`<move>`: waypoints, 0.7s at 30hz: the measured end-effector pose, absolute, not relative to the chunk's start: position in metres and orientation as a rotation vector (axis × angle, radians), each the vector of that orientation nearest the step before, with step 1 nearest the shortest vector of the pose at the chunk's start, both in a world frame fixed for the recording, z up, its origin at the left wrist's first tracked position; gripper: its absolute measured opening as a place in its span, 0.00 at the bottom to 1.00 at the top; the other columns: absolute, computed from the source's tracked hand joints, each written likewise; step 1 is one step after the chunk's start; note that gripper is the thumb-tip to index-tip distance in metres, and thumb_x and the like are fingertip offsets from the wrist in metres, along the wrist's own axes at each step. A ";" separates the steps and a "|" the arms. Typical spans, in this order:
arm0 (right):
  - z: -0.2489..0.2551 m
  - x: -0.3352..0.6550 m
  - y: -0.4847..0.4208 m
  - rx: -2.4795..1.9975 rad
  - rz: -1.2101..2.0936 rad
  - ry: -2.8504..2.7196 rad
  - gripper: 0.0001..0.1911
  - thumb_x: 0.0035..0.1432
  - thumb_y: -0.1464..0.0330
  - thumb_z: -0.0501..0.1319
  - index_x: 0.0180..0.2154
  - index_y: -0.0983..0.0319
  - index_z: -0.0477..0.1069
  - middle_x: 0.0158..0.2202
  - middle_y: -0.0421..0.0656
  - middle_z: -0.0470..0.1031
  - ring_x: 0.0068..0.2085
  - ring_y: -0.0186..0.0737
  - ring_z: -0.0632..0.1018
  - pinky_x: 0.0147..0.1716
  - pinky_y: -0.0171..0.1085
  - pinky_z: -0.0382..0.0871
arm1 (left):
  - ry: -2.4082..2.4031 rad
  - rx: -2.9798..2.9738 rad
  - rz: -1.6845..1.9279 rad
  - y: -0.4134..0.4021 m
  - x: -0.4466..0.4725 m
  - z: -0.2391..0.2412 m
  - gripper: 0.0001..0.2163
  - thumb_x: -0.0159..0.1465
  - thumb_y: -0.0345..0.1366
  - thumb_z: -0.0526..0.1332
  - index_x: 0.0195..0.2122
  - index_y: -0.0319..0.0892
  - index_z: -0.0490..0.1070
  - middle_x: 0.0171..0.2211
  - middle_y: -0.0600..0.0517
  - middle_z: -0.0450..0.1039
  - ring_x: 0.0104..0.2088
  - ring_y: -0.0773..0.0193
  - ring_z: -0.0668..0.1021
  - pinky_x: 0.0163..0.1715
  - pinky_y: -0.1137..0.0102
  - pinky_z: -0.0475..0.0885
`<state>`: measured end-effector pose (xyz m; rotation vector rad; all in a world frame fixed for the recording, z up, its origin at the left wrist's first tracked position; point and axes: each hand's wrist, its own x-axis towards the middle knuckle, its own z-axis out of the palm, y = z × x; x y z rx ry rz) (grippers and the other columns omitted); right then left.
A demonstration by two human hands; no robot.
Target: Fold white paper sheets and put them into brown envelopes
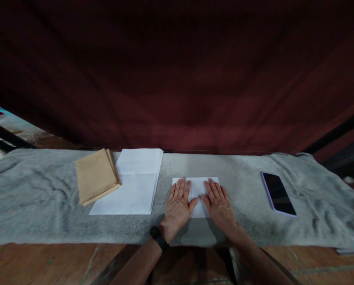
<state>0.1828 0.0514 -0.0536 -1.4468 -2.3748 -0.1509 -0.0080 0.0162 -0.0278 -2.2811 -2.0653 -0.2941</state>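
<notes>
A white sheet of paper (pixel 198 184), smaller than those in the stack nearby, lies flat on the grey cloth in front of me. My left hand (pixel 178 202) presses flat over its left side, fingers stretched out and pointing away from me. Over the right side lies my right hand (pixel 218 204), also flat with its fingers extended. Both thumbs point inward and nearly meet at the paper's middle. The hands hide the paper's left and right edges, so I cannot tell how it is folded.
Left of my hands is a stack of larger white paper (pixel 135 190), with brown envelopes (pixel 96 174) partly on it. A phone (pixel 279 194) in a light purple case lies to the right. Grey cloth (pixel 245 170) covers the bench; a dark red curtain (pixel 177 99) hangs behind it.
</notes>
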 end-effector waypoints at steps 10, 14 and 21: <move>-0.054 0.196 0.052 -1.485 -0.242 -2.303 0.31 0.74 0.58 0.47 0.69 0.68 0.56 0.69 0.55 0.62 0.66 0.57 0.67 0.65 0.55 0.56 | -2.056 -2.283 -0.305 0.015 -0.008 -0.024 0.31 0.73 0.54 0.48 0.71 0.39 0.55 0.72 0.40 0.53 0.72 0.51 0.57 0.69 0.52 0.56; -0.057 0.202 0.055 -1.525 -0.284 -2.259 0.31 0.74 0.57 0.46 0.69 0.69 0.58 0.69 0.56 0.62 0.65 0.59 0.67 0.64 0.56 0.57 | -2.066 -2.281 -0.299 0.015 -0.008 -0.023 0.31 0.73 0.54 0.48 0.70 0.39 0.56 0.72 0.40 0.53 0.72 0.51 0.57 0.69 0.52 0.56; -0.058 0.204 0.060 -1.509 -0.280 -2.188 0.32 0.75 0.58 0.44 0.70 0.72 0.53 0.68 0.60 0.63 0.68 0.58 0.65 0.64 0.58 0.59 | -2.067 -2.284 -0.296 0.015 -0.007 -0.023 0.31 0.72 0.54 0.49 0.70 0.39 0.56 0.72 0.40 0.53 0.72 0.51 0.57 0.70 0.52 0.56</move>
